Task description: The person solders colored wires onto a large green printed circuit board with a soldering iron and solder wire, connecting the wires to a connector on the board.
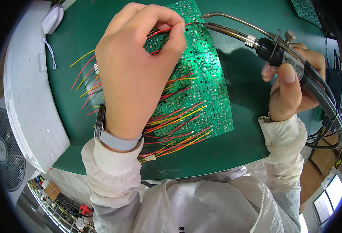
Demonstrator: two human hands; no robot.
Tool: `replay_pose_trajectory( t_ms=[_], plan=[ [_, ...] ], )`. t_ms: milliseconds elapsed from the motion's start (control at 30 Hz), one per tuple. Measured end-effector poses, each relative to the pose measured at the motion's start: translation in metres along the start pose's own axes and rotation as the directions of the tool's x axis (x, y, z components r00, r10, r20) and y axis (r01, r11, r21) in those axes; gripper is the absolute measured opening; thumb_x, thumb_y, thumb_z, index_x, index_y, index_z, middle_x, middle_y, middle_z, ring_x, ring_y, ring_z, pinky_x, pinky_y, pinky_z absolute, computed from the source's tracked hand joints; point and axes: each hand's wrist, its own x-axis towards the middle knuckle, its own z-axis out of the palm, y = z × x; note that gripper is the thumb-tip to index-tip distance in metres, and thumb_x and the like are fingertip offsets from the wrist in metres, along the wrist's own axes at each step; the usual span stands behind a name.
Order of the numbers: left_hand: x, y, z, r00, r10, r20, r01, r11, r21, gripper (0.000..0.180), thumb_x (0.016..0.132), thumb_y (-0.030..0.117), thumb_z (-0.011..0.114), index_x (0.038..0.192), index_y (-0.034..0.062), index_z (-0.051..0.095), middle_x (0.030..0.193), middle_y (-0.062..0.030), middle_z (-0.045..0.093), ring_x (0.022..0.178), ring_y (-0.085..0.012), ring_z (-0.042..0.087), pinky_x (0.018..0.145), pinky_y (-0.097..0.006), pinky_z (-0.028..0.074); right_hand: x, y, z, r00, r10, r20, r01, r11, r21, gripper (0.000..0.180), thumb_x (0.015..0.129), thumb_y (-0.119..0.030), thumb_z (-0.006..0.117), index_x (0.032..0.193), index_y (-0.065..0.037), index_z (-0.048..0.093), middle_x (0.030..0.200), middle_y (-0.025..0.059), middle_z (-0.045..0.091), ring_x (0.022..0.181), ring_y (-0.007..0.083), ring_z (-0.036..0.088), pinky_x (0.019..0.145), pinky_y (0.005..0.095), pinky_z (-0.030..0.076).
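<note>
A panel of green circuit boards (216, 93) lies on the green work mat. Red, yellow and black wires run leftward from it, several joined to its pads. My left hand (136, 58), with a watch on its wrist, pinches a red wire (165, 30) between thumb and fingertips over the panel's far part. In my right hand (291, 81) is a soldering iron (268, 48) with a thin metal solder-feed tube (239, 20) clamped along it. The iron's tip and the tube's end meet close to the wire's end at a pad; exact contact is too small to tell.
A white foam block (35, 97) stands along the left edge, with a fan (4, 149) beyond it. A white plastic device (53, 18) with a strap sits at the far left. Another green board (307, 11) lies far right. Black cables (322, 139) hang near my right forearm.
</note>
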Motion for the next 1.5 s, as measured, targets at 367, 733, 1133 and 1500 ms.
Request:
replay_pose_trajectory(
  t_ms=[367, 733, 1133, 1500],
  plan=[
    [0.003, -0.006, -0.006, 0.987, 0.158, -0.008, -0.157, 0.987, 0.028, 0.008, 0.073, -0.002, 0.063, 0.08, -0.0003, 0.059, 0.076, -0.003, 0.057, 0.068, -0.0078, 0.054, 0.063, -0.018, 0.043, 0.001, -0.008, 0.002, 0.998, 0.034, 0.051, -0.036, 0.999, 0.033, 0.03, 0.076, -0.019, 0.059, 0.086, 0.006, 0.046, 0.058, 0.0125, 0.053, 0.043, 0.016, 0.049, 0.045, 0.0268, 0.044],
    [0.006, 0.003, -0.012, 0.976, 0.214, 0.044, -0.218, 0.944, 0.25, 0.009, 0.071, -0.002, 0.064, 0.077, 0.0012, 0.059, 0.072, -0.0041, 0.058, 0.065, -0.0111, 0.056, 0.06, -0.02, 0.044, 0.001, -0.01, 0.005, 0.996, 0.01, 0.092, -0.014, 0.999, 0.04, 0.029, 0.076, -0.02, 0.057, 0.084, 0.006, 0.046, 0.058, 0.0116, 0.053, 0.043, 0.0155, 0.048, 0.052, 0.0274, 0.046],
    [-0.001, -0.008, 0.0, 0.957, 0.249, -0.15, -0.237, 0.967, 0.097, 0.01, 0.069, -0.003, 0.065, 0.075, 0.0014, 0.059, 0.071, -0.0046, 0.058, 0.063, -0.0129, 0.056, 0.059, -0.022, 0.044, 0.001, -0.017, 0.008, 0.999, 0.036, 0.039, -0.033, 0.997, -0.075, 0.027, 0.075, -0.017, 0.057, 0.084, 0.006, 0.046, 0.059, 0.0137, 0.054, 0.043, 0.0158, 0.047, 0.042, 0.0245, 0.04],
    [-0.003, -0.006, -0.008, 0.961, 0.213, -0.174, -0.216, 0.976, 0.002, 0.01, 0.068, -0.004, 0.065, 0.075, 0.0011, 0.059, 0.071, -0.0048, 0.057, 0.063, -0.0135, 0.056, 0.058, -0.022, 0.045, -0.002, -0.018, 0.012, 0.995, 0.055, -0.087, -0.038, 0.983, 0.179, 0.03, 0.075, -0.017, 0.067, 0.085, 0.002, 0.046, 0.057, 0.0087, 0.055, 0.045, 0.0097, 0.048, 0.043, 0.0196, 0.039]
  ],
)
